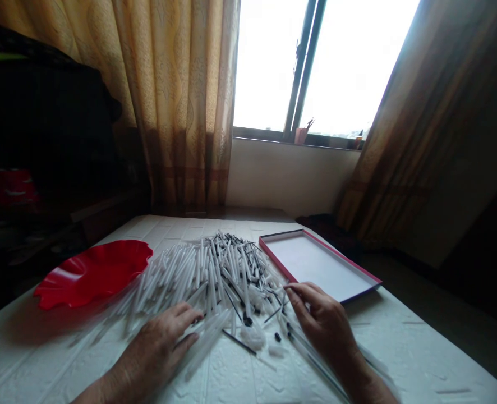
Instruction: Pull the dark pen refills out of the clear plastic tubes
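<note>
A heap of clear plastic tubes (pixel 176 269), which look like pen barrels, is spread over the middle of the table, mixed with thin dark sticks (pixel 231 241) that look like pen refills. At the heap's near left side is my left hand (pixel 164 342), thumb and fingers apart, beside a few blurred tubes; a small dark piece shows by its fingertips. My right hand (pixel 326 320) is at the heap's right side, thumb and forefinger pinched together; what they hold is too small to make out. Between my hands lie a small black cap (pixel 277 336) and a crumpled clear piece (pixel 252 338).
To the left stands a red wavy-edged bowl (pixel 95 272). A shallow white tray (pixel 316 258) with a red rim lies behind my right hand. The white table (pixel 433 359) has a brick pattern. Beyond are curtains (pixel 181 112) and a window with a cup (pixel 301 136) on its sill.
</note>
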`<state>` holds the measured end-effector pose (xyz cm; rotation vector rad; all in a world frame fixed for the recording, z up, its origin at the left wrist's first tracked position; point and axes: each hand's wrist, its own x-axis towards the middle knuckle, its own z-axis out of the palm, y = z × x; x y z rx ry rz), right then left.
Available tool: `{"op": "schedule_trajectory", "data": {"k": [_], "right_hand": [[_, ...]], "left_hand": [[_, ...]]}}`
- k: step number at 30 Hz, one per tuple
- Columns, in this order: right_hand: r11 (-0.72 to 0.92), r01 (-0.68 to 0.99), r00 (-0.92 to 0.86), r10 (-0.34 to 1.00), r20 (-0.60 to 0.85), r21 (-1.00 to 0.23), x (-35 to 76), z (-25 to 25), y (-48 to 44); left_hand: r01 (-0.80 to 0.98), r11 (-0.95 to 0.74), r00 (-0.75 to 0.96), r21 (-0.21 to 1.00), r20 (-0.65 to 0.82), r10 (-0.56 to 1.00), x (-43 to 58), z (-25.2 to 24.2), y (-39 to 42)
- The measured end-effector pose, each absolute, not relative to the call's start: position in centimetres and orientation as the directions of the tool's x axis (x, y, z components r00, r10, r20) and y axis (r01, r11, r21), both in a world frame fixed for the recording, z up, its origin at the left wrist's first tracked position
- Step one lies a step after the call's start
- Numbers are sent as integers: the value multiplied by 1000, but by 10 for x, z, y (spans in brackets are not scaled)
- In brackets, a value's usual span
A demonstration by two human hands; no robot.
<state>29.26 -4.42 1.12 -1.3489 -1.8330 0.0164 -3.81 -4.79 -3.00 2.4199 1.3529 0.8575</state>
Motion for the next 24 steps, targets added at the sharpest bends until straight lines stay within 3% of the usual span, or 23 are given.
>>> {"op": "schedule_trajectory", "data": {"k": [5,10,15,20,24], "right_hand": [[339,848,-146,889,434,-408,317,28,-63],[241,963,-221,962,159,-118,318,21,-90],[202,972,-214,971,106,118,303,9,-100],[205,972,-218,970,109,115,298,8,-98],[227,973,-219,967,132,-47,298,24,-99]], "left_hand": [[728,-563,426,392,385,819,-37,-31,-48],[735,-588,456,337,396,797,-34,-25,-48],[696,-669,493,259,505,708,-31,-29,-49],[694,-701,525,165,550,649,-30,-37,-53],[649,-739,543,179,571,615,-25,-33,-61]]}}
